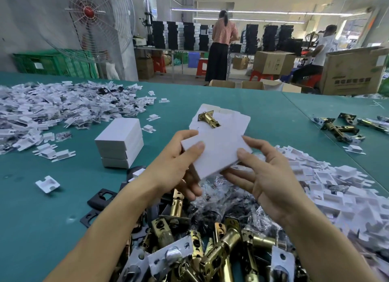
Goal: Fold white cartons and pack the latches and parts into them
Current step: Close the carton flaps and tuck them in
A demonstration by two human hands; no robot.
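- Left hand (174, 168) and right hand (267, 180) pinch the thin white cardboard carton (219, 153) above the heap of brass tubular latches (212, 252).
- Probably light and easily creased; best gripped by its side edges.

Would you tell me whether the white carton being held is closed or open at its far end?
Open: the carton has its far flaps unfolded, and a brass latch sticks out there.
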